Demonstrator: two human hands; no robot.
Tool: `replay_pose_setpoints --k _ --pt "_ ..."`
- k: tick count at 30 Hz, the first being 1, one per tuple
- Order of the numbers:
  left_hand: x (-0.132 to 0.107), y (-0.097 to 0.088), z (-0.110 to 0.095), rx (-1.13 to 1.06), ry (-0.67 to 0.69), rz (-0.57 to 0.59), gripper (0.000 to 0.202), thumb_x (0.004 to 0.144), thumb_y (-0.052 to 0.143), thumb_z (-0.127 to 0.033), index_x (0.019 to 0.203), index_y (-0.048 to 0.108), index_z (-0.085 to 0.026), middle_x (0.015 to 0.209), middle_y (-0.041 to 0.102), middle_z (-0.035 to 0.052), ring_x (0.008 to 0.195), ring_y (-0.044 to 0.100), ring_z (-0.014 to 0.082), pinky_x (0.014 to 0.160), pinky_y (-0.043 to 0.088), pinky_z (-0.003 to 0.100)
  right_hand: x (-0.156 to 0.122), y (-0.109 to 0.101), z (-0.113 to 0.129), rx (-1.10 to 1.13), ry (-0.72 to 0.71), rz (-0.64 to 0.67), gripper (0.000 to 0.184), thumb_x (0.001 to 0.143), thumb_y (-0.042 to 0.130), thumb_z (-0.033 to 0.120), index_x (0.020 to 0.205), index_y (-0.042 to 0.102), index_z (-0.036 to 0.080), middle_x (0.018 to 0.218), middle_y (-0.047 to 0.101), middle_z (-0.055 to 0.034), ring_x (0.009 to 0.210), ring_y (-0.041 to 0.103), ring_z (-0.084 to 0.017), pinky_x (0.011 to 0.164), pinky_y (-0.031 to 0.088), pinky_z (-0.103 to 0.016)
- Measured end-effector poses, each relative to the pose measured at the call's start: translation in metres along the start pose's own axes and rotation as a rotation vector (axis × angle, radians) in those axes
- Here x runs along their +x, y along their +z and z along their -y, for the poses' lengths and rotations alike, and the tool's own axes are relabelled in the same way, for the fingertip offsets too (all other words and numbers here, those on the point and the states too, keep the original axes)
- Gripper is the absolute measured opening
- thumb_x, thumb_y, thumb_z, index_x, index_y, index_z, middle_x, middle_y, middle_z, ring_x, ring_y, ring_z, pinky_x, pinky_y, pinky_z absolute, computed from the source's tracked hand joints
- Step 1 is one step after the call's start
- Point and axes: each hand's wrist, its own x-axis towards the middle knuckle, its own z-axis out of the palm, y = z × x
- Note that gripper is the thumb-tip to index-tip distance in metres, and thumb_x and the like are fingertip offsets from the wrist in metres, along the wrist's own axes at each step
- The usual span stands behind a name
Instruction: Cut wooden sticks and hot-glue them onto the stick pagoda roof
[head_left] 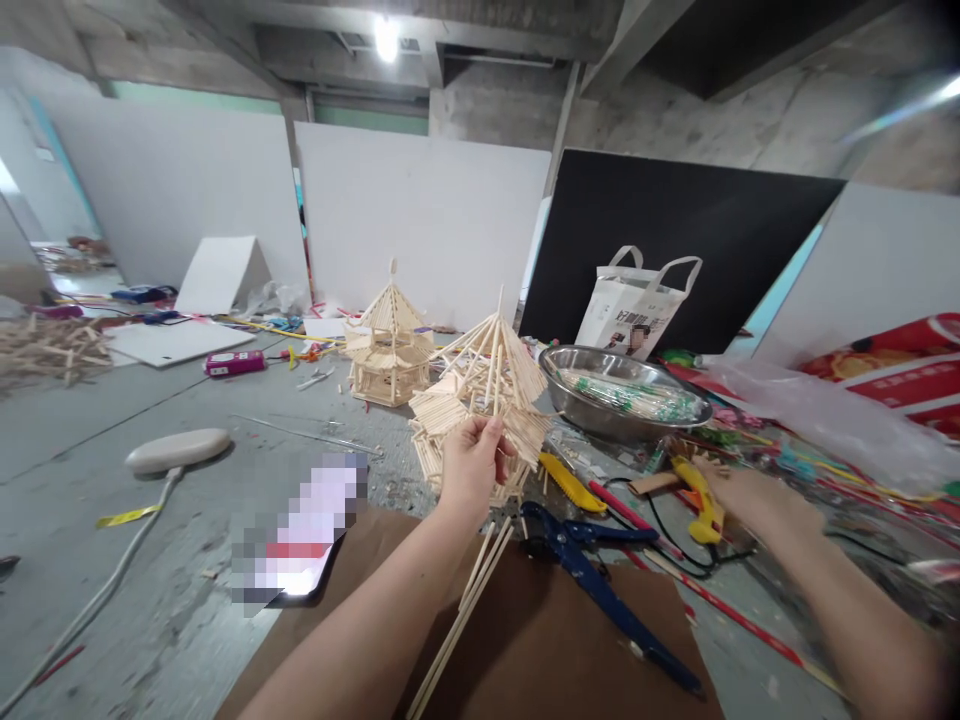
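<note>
My left hand (474, 452) is closed in a pinch at the front of a wooden-stick pavilion model (517, 375), on a thin wooden stick (496, 382) by its roof. The fingers partly cover the model's lower tier. To the right, my right hand (754, 498) is somewhat blurred, its fingers closed against a yellow hot glue gun (703, 505) with a black cord. Several loose wooden sticks (465, 620) lie below my left hand on a brown board (525, 650). Beside them rest blue-handled cutters (600, 590) and a yellow utility knife (571, 483).
A second stick pavilion (391, 345) stands behind on the left. A steel basin (622, 425) holds bagged sticks, with a white bag (630, 305) behind it. A phone (307, 530) and a white cabled device (178, 450) lie left. Plastic wrapping (817, 420) and scraps crowd the right.
</note>
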Motion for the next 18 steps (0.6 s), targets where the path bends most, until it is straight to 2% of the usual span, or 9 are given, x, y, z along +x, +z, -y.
replay_pose_setpoints --k 1,2,4,5,6,9,12,14,18 --pt "0.000 0.000 -0.001 0.002 0.003 0.002 0.027 0.070 0.053 -0.039 0.064 0.044 -0.015 0.047 0.052 -0.0049 0.027 0.037 0.0030 0.028 0.025 0.015 -0.007 -0.003 0.012 -0.194 -0.045 -0.044 0.039 0.053 0.061 0.055 0.050 0.048 0.019 0.080 0.057 -0.0208 0.091 0.051 -0.038 0.067 0.038 -0.044" --pt "0.000 0.000 -0.002 0.004 0.006 0.002 0.027 0.070 0.054 -0.039 0.064 0.044 -0.015 0.047 0.052 -0.0049 0.027 0.037 0.0029 0.028 0.025 0.015 -0.016 -0.005 0.024 -0.307 -0.169 -0.038 0.039 0.057 0.057 0.058 0.054 0.052 0.019 0.077 0.058 -0.0184 0.088 0.052 -0.037 0.067 0.037 -0.043" --pt "0.000 0.000 -0.003 0.012 0.010 0.001 0.026 0.070 0.054 -0.039 0.064 0.044 -0.015 0.048 0.052 -0.0048 0.027 0.037 0.0030 0.028 0.025 0.015 -0.040 -0.006 0.050 -0.379 -0.415 -0.033 0.038 0.066 0.047 0.058 0.059 0.057 0.021 0.068 0.059 -0.0123 0.075 0.055 -0.031 0.061 0.036 -0.038" --pt "0.001 0.000 -0.004 0.015 0.008 0.000 0.026 0.070 0.054 -0.038 0.064 0.044 -0.015 0.047 0.052 -0.0047 0.028 0.038 0.0031 0.028 0.025 0.015 -0.053 -0.004 0.063 -0.379 -0.549 -0.018 0.038 0.070 0.042 0.056 0.062 0.057 0.022 0.064 0.059 -0.0092 0.069 0.055 -0.027 0.057 0.036 -0.035" --pt "0.001 0.000 -0.005 0.017 0.006 -0.001 0.026 0.070 0.054 -0.038 0.064 0.044 -0.015 0.047 0.052 -0.0046 0.028 0.038 0.0033 0.028 0.025 0.015 -0.066 -0.002 0.076 -0.343 -0.653 -0.063 0.036 0.072 0.041 0.054 0.062 0.055 0.022 0.060 0.058 -0.0064 0.064 0.054 -0.024 0.056 0.035 -0.033" --pt "0.001 0.000 -0.005 0.009 0.008 0.004 0.026 0.070 0.054 -0.038 0.065 0.045 -0.015 0.048 0.052 -0.0041 0.027 0.038 0.0035 0.027 0.025 0.015 -0.096 0.011 0.112 -0.130 -0.894 -0.117 0.023 0.071 0.048 0.043 0.070 0.057 0.022 0.064 0.060 -0.0018 0.060 0.054 -0.017 0.057 0.037 -0.028" --pt "0.002 0.001 -0.004 -0.003 0.023 0.014 0.027 0.070 0.053 -0.040 0.064 0.045 -0.015 0.048 0.053 -0.0038 0.027 0.037 0.0034 0.028 0.025 0.016 -0.110 0.028 0.143 0.049 -1.042 -0.080 0.021 0.072 0.049 0.039 0.075 0.058 0.020 0.073 0.062 -0.0020 0.064 0.054 -0.015 0.060 0.040 -0.028" --pt "0.003 0.001 -0.003 -0.012 0.028 0.009 0.028 0.069 0.054 -0.041 0.064 0.045 -0.015 0.048 0.053 -0.0037 0.027 0.037 0.0032 0.028 0.025 0.016 -0.113 0.041 0.160 0.155 -1.103 -0.041 0.023 0.071 0.051 0.037 0.083 0.058 0.019 0.084 0.061 -0.0047 0.075 0.055 -0.017 0.066 0.042 -0.030" --pt "0.005 0.002 -0.003 -0.031 0.030 -0.012 0.028 0.068 0.055 -0.041 0.065 0.045 -0.015 0.048 0.053 -0.0040 0.027 0.037 0.0029 0.028 0.024 0.016 -0.113 0.064 0.188 0.255 -1.151 0.047 0.043 0.066 0.058 0.036 0.102 0.052 0.014 0.109 0.052 -0.0122 0.101 0.048 -0.022 0.083 0.039 -0.037"
